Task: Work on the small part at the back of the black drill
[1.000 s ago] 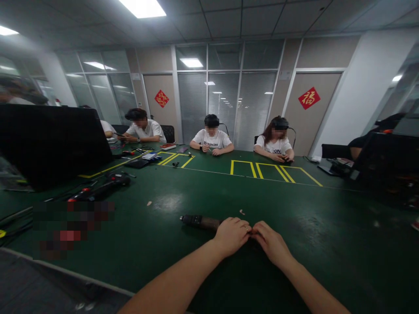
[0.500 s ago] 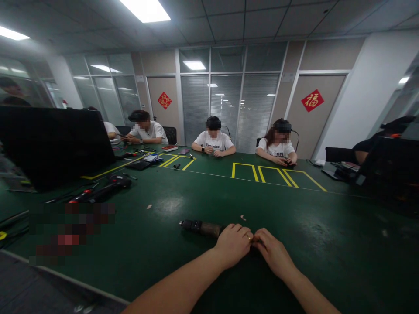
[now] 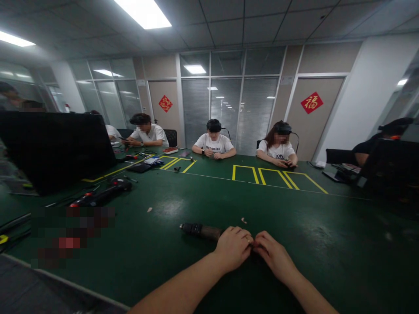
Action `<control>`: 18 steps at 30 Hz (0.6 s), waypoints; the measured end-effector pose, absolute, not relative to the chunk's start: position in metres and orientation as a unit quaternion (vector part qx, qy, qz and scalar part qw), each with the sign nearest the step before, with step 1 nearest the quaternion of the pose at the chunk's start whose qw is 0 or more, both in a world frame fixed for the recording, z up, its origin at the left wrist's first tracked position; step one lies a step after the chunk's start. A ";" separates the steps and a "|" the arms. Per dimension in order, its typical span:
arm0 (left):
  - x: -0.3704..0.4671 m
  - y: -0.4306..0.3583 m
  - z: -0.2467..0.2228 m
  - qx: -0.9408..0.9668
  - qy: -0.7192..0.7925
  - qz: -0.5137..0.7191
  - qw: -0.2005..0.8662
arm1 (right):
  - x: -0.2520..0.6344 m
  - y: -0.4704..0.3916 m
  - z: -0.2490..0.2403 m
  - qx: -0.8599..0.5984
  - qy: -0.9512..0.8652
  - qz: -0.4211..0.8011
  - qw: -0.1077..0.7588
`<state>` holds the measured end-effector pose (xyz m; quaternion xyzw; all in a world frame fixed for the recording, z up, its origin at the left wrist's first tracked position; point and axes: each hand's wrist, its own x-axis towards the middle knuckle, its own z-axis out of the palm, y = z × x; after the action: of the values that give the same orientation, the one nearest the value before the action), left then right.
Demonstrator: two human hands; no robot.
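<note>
My left hand [image 3: 234, 248] grips the dark tool [image 3: 203, 231] on the green table [image 3: 147, 248], hiding its rear; my right hand [image 3: 273, 253] is just beside (over this feed, I can't tell if it's pinching anything).

The long, round tool with a black front and a dull brown body [image 3: 200, 230] lies on its side on the green table [image 3: 147, 261]. Its small, shiny tip [image 3: 181, 226] points left. The left hand [image 3: 234, 247] hides its back end.

The power tool [image 3: 207, 232] lies on the table [image 3: 209, 196], seated people [image 3: 214, 143] behind it.
</note>
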<state>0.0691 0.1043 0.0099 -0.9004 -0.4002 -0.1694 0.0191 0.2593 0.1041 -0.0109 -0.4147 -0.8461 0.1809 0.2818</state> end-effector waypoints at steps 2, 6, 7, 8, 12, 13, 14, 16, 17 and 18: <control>0.069 0.105 0.009 -0.899 -0.402 -0.172 0.015 | 0.260 0.105 -0.011 -0.414 -0.846 0.184 0.280; 0.070 0.105 0.008 -0.896 -0.407 -0.175 0.010 | 0.260 0.107 -0.012 -0.424 -0.839 0.184 0.287; 0.070 0.106 0.008 -0.896 -0.408 -0.176 0.010 | 0.260 0.107 -0.012 -0.426 -0.838 0.183 0.288; 0.070 0.106 0.007 -0.896 -0.408 -0.176 0.011 | 0.260 0.107 -0.012 -0.427 -0.837 0.183 0.289; 0.069 0.107 0.005 -0.895 -0.407 -0.181 0.012 | 0.260 0.106 -0.012 -0.430 -0.835 0.183 0.291; 0.069 0.107 0.004 -0.895 -0.408 -0.182 0.012 | 0.260 0.106 -0.012 -0.431 -0.834 0.183 0.291; 0.069 0.107 0.004 -0.894 -0.408 -0.183 0.011 | 0.260 0.106 -0.012 -0.431 -0.834 0.183 0.291; 0.069 0.106 0.004 -0.894 -0.409 -0.185 0.009 | 0.260 0.107 -0.013 -0.432 -0.833 0.184 0.291; 0.069 0.106 0.004 -0.893 -0.409 -0.185 0.007 | 0.260 0.107 -0.014 -0.433 -0.833 0.184 0.291; 0.070 0.106 0.004 -0.893 -0.410 -0.186 0.005 | 0.260 0.107 -0.014 -0.434 -0.833 0.185 0.290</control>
<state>0.0698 0.1061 0.0045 -0.8929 -0.4100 -0.1860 0.0054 0.2601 0.1071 -0.0144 -0.4337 -0.8327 0.1850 0.2903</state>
